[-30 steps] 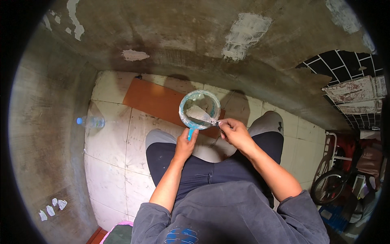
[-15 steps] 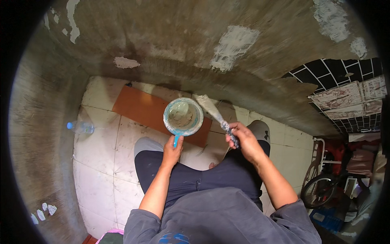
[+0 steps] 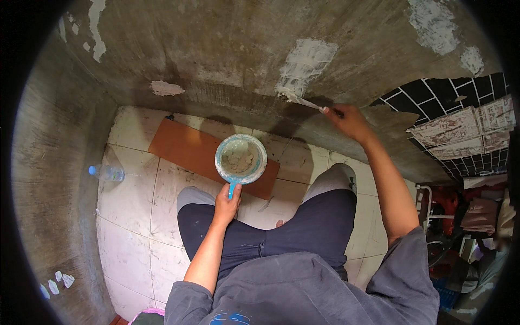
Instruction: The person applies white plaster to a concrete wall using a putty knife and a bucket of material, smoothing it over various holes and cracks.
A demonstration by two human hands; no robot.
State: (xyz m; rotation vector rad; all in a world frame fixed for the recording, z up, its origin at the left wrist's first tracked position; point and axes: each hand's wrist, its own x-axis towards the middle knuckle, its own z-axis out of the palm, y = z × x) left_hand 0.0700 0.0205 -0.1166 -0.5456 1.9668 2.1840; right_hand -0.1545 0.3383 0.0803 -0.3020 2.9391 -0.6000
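Observation:
My left hand grips the blue handle of a round pot, smeared round the rim and holding pale paste. My right hand is closed on a putty knife, its blade against the brownish wall at the lower end of a white patch. The knife's handle is mostly hidden in my fingers.
An orange board lies on pale floor tiles. A water bottle lies by the left wall. Black tiling shows on the right wall, with a bicycle and piled items below. My bent legs flank the pot.
My right hand has lifted the knife out of the pot and moved it up and away to the wall. My left hand and the pot have shifted slightly left and down in the picture.

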